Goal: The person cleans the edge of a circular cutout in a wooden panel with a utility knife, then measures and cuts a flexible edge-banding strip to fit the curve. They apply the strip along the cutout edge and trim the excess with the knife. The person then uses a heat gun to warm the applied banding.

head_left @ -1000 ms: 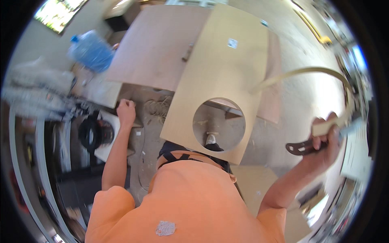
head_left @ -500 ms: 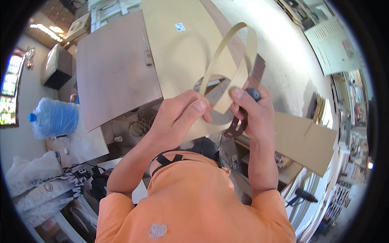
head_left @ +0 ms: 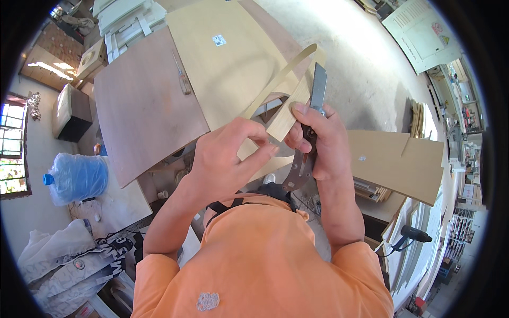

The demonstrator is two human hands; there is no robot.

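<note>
Fingers of the left hand (head_left: 228, 159) pinch a pale strip of edge banding (head_left: 281, 119), thumb below and fingertips above, while the right hand (head_left: 318, 140) is wrapped in a closed grip around the dark curved handle of a utility knife (head_left: 313, 127), its thumb pressed against the strip's end. The knife's flat grey blade points up and away, lying right alongside the strip, as if the edge is being lined up for trimming; that is a judgement from how the two meet. The strip loops upward in a thin arc above both hands and comes back down to the pinch, so holding it near the blade keeps the loose length taut and out of the way.

Both hands are raised in front of the person's chest, above an orange shirt (head_left: 260, 265). Below and beyond them lies a light plywood panel (head_left: 228, 69) beside a darker brown board (head_left: 143, 116), with another tan panel (head_left: 392, 159) to the right. A blue water jug (head_left: 79, 177) stands at the left, and a power drill (head_left: 411, 233) rests low on the right.

Compared with half a second ago, the hands sit in nearly the same pose, though the blade now stands more upright and closer along the strip. One second ago the hands were far apart: the left rested down on the bench, and the right held knife and strip out to the side.
</note>
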